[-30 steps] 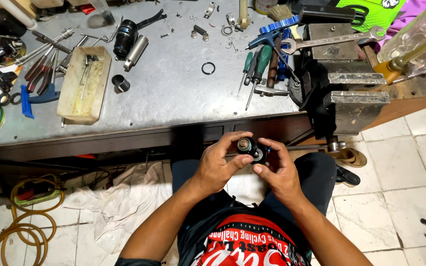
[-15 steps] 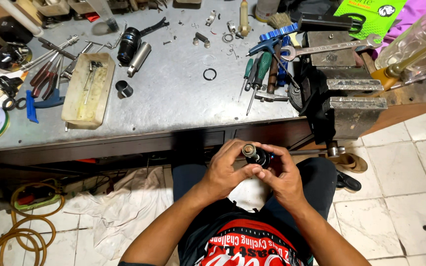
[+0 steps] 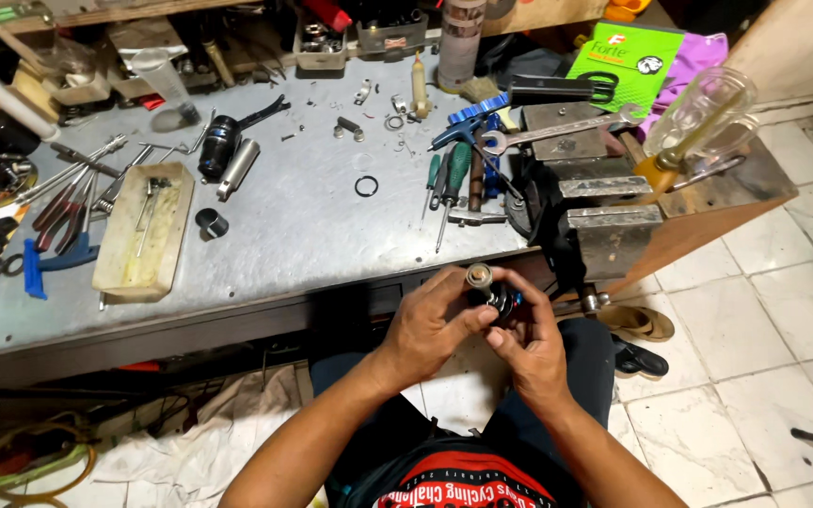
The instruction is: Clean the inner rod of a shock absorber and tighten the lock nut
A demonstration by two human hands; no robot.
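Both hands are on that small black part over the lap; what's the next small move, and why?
Probably keep the left hand steady and turn the small black part with the right hand. Both hands pinch it in the air off the bench, and its silver end points up, uncovered.

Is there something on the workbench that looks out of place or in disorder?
Mostly clutter. Small rings and washers lie loose across the metal bench, apart from any tray. A black cylinder lies tipped on its side. Both hands, left hand and right hand, hold a small cylindrical part below the bench edge. Nothing looks spilled or broken.
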